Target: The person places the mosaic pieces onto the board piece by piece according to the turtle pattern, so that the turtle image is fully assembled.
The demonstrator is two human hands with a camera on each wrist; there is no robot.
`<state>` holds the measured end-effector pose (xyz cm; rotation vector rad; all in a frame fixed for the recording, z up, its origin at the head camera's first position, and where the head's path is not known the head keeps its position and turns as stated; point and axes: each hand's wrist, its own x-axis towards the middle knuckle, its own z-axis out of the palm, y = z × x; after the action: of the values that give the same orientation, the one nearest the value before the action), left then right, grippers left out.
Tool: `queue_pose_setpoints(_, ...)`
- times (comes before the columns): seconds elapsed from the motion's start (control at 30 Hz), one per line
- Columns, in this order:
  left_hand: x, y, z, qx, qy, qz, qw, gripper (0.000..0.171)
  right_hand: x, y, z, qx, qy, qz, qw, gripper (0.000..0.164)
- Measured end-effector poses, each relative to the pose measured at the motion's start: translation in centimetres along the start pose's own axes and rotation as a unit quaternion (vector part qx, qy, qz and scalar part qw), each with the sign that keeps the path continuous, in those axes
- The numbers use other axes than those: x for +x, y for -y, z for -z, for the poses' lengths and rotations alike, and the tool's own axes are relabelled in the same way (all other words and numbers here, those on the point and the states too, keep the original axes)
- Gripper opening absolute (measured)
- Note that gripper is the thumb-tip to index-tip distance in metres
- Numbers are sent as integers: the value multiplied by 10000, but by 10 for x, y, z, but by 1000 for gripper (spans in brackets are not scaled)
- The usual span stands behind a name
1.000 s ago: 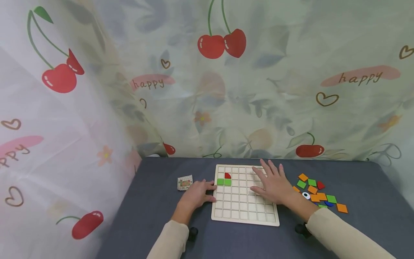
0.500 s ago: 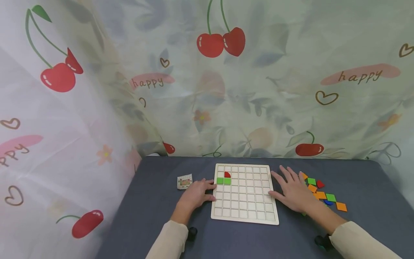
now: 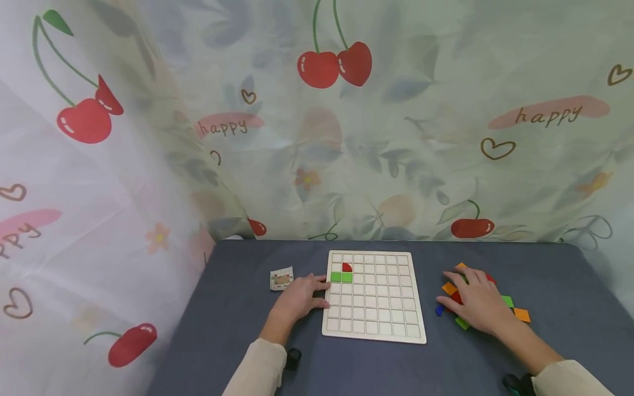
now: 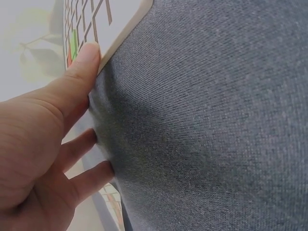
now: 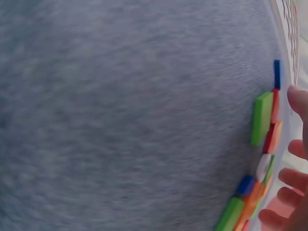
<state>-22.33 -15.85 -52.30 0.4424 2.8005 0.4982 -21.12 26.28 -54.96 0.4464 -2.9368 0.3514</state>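
- Three tiles [image 3: 345, 276] sit toward ten o'clock on the board [image 3: 376, 300].
- Left hand [image 3: 299, 297], at nine o'clock, touches the board's edge, thumb and fingers apart.
- Right hand [image 3: 477, 300], at three o'clock, spreads its fingers over scattered pieces [image 3: 507, 301].
- Card [image 3: 281, 279] lies near ten o'clock.

Tabletop [image 3: 430, 269] leaves passage between board [image 3: 378, 291] and tiles [image 3: 449, 288] (right hand [image 3: 477, 300] covering some).

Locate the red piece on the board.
In the head view, the red piece sits upper left on the board, just above the right green square.
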Motion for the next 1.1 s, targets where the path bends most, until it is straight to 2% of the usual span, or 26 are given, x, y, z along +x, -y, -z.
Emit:
queue_pose_setpoints(0.23, 0, 1, -2, -71, -51, -15, 10000, 58, -3, -6, -6, -164, -370, -149, 9991, 47)
queue_pose_setpoints(0.43, 1, 3, -4, -91, -76, -28, 9999, 58, -1, -4, -10, -45, -656, -230, 9976, 36)
queue_pose_setpoints(0.67, 1, 4, -6, -119, -78, -9, 9999, 58, 4, 3, -10, 293, -472, -436, 9975, 26)
queue_pose_setpoints(0.77, 1, 4, -5, -113, -84, -11, 9999, 58, 7, 5, -9, 214, -416, -333, 9983, 24)
queue_pose_setpoints(0.93, 0, 3, -4, -167, -78, -39, 9998, 58, 10, 5, -6, 118, -608, 11, 9981, 23)
queue_pose_setpoints(1.1, 0, 4, -3, -251, -70, -62, 9996, 58, 18, 14, 1, 327, -535, 81, 9980, 22)
